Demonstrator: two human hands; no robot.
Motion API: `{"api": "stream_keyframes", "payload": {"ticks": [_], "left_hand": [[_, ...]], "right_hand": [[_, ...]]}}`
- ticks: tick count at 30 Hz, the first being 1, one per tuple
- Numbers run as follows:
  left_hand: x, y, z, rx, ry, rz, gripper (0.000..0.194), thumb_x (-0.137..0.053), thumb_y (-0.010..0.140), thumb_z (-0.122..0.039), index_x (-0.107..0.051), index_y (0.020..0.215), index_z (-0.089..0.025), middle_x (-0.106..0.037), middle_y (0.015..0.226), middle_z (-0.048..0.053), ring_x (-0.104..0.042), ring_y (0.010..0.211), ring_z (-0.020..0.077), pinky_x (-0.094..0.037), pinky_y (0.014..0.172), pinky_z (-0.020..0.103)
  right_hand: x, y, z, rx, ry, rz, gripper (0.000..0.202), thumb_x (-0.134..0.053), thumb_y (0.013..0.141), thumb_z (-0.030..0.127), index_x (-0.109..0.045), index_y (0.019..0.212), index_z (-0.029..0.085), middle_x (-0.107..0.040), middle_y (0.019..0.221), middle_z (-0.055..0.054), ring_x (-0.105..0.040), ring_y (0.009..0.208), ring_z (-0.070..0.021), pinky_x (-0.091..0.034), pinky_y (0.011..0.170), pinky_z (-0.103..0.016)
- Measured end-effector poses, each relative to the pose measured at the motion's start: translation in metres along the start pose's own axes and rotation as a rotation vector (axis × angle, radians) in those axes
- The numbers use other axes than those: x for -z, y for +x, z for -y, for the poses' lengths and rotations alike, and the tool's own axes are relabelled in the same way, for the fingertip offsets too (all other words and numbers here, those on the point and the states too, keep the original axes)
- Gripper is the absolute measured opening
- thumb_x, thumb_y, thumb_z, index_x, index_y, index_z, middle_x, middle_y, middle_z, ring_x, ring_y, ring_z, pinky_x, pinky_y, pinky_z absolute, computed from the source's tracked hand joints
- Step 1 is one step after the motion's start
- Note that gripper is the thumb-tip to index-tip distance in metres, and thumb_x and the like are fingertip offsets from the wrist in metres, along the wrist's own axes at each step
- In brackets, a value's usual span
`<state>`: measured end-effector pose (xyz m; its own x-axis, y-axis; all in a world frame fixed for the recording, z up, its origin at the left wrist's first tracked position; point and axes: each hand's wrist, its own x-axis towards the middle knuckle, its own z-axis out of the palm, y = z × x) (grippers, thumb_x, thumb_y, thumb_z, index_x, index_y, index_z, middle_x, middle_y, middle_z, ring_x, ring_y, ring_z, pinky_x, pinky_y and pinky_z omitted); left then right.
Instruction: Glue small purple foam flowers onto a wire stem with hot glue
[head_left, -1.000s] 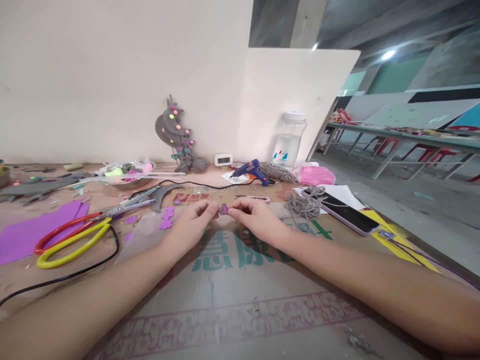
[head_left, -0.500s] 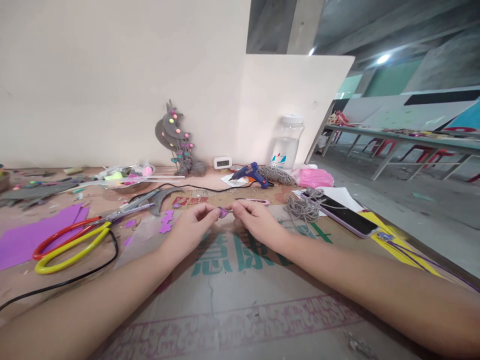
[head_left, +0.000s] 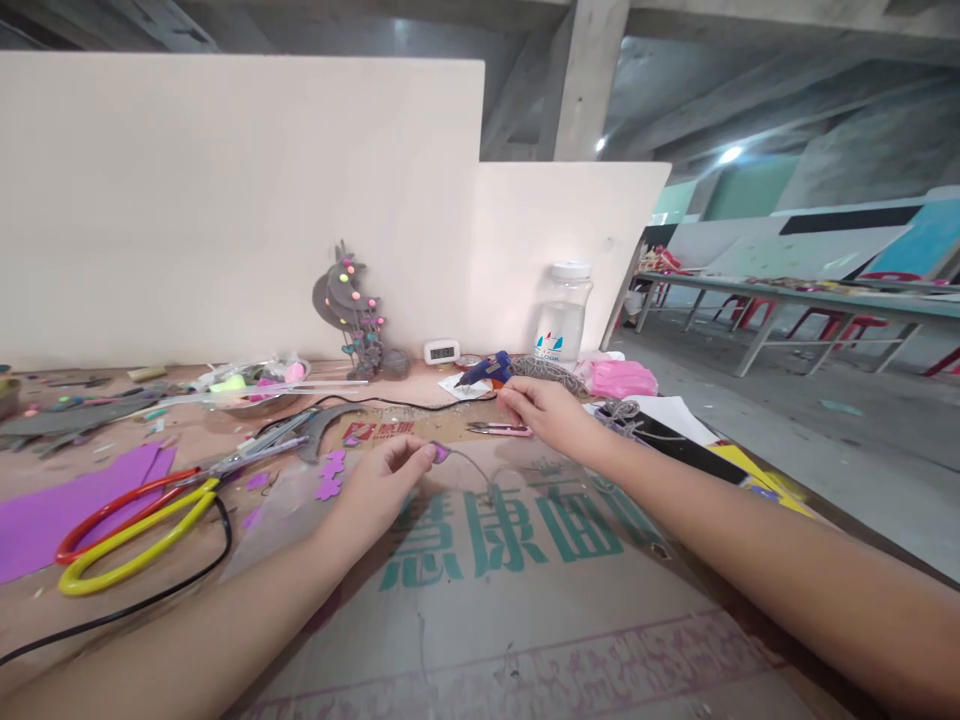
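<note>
Left hand: thumb and finger pinched closed on a purple piece (head_left: pixel 441 453), over the bench's middle; the left hand (head_left: pixel 386 485) would do best to pinch lightly, so the trailing grey cord (head_left: pixel 474 464) isn't tugged.
Right hand: fingers curled beside the glue gun (head_left: pixel 486 369), towards the bench's far edge; whether the right hand (head_left: pixel 547 412) grips anything, I cannot tell. Nozzle best kept clear of skin.
Counts: one glue gun, one pink snips (head_left: pixel 499 429), one large scissors (head_left: pixel 240 456), one bottle (head_left: pixel 562 325), one timer (head_left: pixel 442 352).

From here I see a matt held purple piece (head_left: pixel 441 453), glossy plastic-looking scissor handles (head_left: pixel 97 590) near the left edge of the surface (head_left: pixel 22 617), and rough gray yarn (head_left: pixel 555 372).
</note>
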<state>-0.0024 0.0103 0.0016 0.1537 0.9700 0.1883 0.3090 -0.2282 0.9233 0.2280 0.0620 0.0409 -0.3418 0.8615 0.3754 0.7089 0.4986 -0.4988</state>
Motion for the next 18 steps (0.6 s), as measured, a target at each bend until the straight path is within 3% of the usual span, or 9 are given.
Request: {"api": "stream_keyframes", "payload": {"ticks": [4, 7, 12, 18], "left_hand": [[-0.001, 0.001, 0.000, -0.002, 0.009, -0.007, 0.029, -0.053, 0.078, -0.044, -0.061, 0.075, -0.016, -0.058, 0.068, -0.001, -0.052, 0.066, 0.0143, -0.037, 0.060, 0.023], [-0.001, 0.001, 0.000, 0.002, 0.005, -0.003, 0.029, -0.053, 0.078, -0.044, -0.061, 0.076, -0.017, -0.058, 0.068, -0.001, -0.052, 0.066, 0.0143, -0.037, 0.060, 0.023], [0.000, 0.000, -0.001, 0.004, 0.019, -0.005, 0.028, -0.052, 0.078, -0.043, -0.062, 0.076, -0.016, -0.058, 0.069, 0.000, -0.052, 0.067, 0.0148, -0.037, 0.060, 0.023], [0.000, 0.000, -0.002, 0.005, 0.010, -0.005, 0.027, -0.052, 0.078, -0.042, -0.061, 0.077, -0.017, -0.060, 0.070, 0.000, -0.053, 0.067, 0.0151, -0.038, 0.060, 0.023]], "right_hand": [[-0.005, -0.001, -0.015, 0.088, -0.311, 0.025, 0.026, -0.050, 0.085, 0.040, -0.064, 0.086, 0.017, -0.066, 0.082, -0.004, -0.058, 0.073, -0.0160, -0.039, 0.065, -0.025], [-0.013, -0.003, -0.022, 0.163, -0.482, 0.074, 0.028, -0.058, 0.081, 0.032, -0.062, 0.104, 0.016, -0.064, 0.103, -0.010, -0.057, 0.095, -0.0214, -0.041, 0.078, -0.029], [-0.024, -0.003, -0.030, 0.213, -0.565, 0.172, 0.023, -0.047, 0.088, 0.022, -0.065, 0.099, 0.015, -0.063, 0.093, -0.010, -0.058, 0.092, -0.0195, -0.043, 0.080, -0.029], [-0.033, -0.006, -0.034, 0.233, -0.624, 0.103, 0.020, -0.042, 0.089, 0.015, -0.061, 0.093, 0.011, -0.061, 0.091, -0.012, -0.056, 0.091, -0.0206, -0.043, 0.082, -0.032]]}}
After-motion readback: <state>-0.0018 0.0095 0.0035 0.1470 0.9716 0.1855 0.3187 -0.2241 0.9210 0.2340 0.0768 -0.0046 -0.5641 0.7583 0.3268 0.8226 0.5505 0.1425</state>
